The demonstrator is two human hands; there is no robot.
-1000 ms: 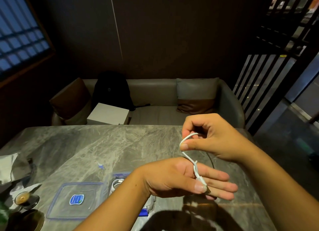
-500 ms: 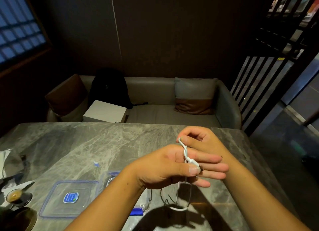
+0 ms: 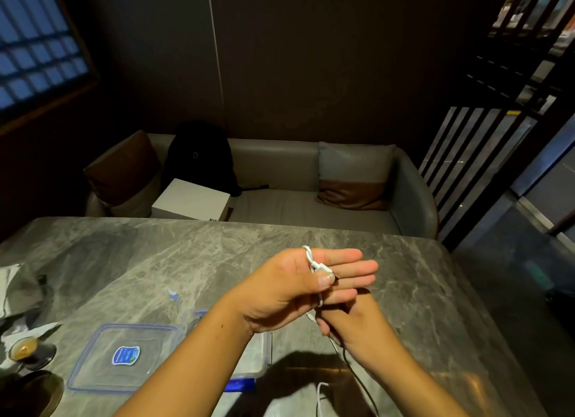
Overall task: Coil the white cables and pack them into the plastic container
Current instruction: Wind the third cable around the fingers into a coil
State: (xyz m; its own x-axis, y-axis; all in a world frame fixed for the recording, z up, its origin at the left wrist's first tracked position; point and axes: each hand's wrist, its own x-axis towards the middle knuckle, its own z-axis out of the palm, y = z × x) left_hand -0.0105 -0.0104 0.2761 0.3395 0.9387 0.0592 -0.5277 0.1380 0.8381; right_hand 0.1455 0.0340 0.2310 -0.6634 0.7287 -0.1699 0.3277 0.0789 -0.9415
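My left hand (image 3: 298, 287) is held flat over the marble table, fingers stretched out to the right. Its thumb pins the plug end of a white cable (image 3: 313, 265) that is wrapped around the fingers. My right hand (image 3: 357, 323) sits just below and behind it, pinching the cable strand that trails down to the table edge, where a white loop shows low in the frame. The clear plastic container (image 3: 263, 349) lies under my left forearm and is mostly hidden. Its lid (image 3: 121, 356), with a blue label, lies flat to the left.
A small glass of brown drink (image 3: 28, 351) and crumpled paper (image 3: 17, 287) sit at the table's left edge. A tiny blue scrap (image 3: 174, 295) lies near the lid. Behind the table stands a sofa with a black backpack (image 3: 199, 158), a white box (image 3: 191, 200) and cushions.
My right hand has swung from above my left hand down below it, carrying the cable around the left fingers. My left hand has stayed flat with the thumb on the plug.
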